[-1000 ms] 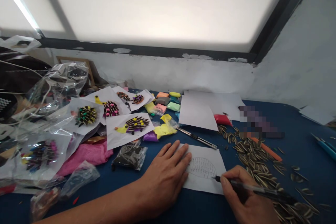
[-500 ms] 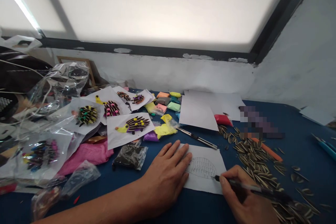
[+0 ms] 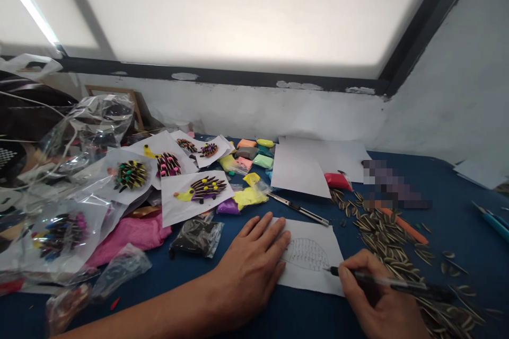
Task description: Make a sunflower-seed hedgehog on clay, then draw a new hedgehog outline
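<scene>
A small sheet of white paper (image 3: 306, 283) lies before me, bearing a dome-shaped outline filled with short pen strokes. My left hand (image 3: 254, 265) rests flat across the paper's left side, fingers stretched out, covering part of the drawing. Pinched in my right hand (image 3: 374, 291) is a black pen (image 3: 392, 283), its tip at the lower right edge of the outline. Just beyond the paper lies a utility knife (image 3: 298, 208). Sunflower seeds (image 3: 387, 238) are heaped right of the paper, partly behind my right hand.
Hedgehog pictures made with seeds and clay, one on a white card (image 3: 178, 214), spread over the left. Packets of coloured clay (image 3: 254, 198) and a black clay bag (image 3: 196, 238) lie nearby. Blank sheets (image 3: 300, 169), a red packet (image 3: 338, 181) and an orange strip (image 3: 405, 226) are farther right.
My right hand and the pen have shifted slightly to the right, uncovering a little more of the paper. My left hand stays in place.
</scene>
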A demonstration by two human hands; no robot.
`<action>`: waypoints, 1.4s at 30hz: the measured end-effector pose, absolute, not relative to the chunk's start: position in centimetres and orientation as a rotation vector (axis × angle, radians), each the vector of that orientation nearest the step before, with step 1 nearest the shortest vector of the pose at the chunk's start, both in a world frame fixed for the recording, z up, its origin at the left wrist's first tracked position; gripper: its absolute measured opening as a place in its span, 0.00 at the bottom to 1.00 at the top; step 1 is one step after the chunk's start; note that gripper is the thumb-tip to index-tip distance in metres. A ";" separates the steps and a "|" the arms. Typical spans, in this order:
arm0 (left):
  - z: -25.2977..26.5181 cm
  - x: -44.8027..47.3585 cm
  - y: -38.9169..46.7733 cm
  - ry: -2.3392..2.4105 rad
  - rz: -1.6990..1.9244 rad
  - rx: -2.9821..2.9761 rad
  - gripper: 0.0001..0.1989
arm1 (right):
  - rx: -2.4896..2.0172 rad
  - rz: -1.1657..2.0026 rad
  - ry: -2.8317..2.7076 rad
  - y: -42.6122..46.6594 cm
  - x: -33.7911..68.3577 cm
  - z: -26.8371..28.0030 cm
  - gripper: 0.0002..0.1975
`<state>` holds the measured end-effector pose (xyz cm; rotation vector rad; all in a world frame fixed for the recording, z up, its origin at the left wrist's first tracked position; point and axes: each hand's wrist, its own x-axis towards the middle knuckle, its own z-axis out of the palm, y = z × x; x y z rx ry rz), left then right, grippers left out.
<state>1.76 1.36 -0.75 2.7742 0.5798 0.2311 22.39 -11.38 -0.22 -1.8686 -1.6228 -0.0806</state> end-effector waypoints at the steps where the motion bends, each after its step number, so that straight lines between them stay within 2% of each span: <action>1: -0.7 1.8 1.4 0.583 0.235 2.773 0.24 | -1.884 -0.071 -1.606 -11.4 22.5 -0.3 0.09; 29: -0.8 1.8 1.3 0.593 0.277 2.775 0.24 | -1.962 0.103 -1.585 -11.4 22.3 0.1 0.11; 42: -1.0 1.7 1.4 0.577 0.282 2.781 0.24 | -1.879 -0.111 -1.608 -11.5 22.1 -0.1 0.09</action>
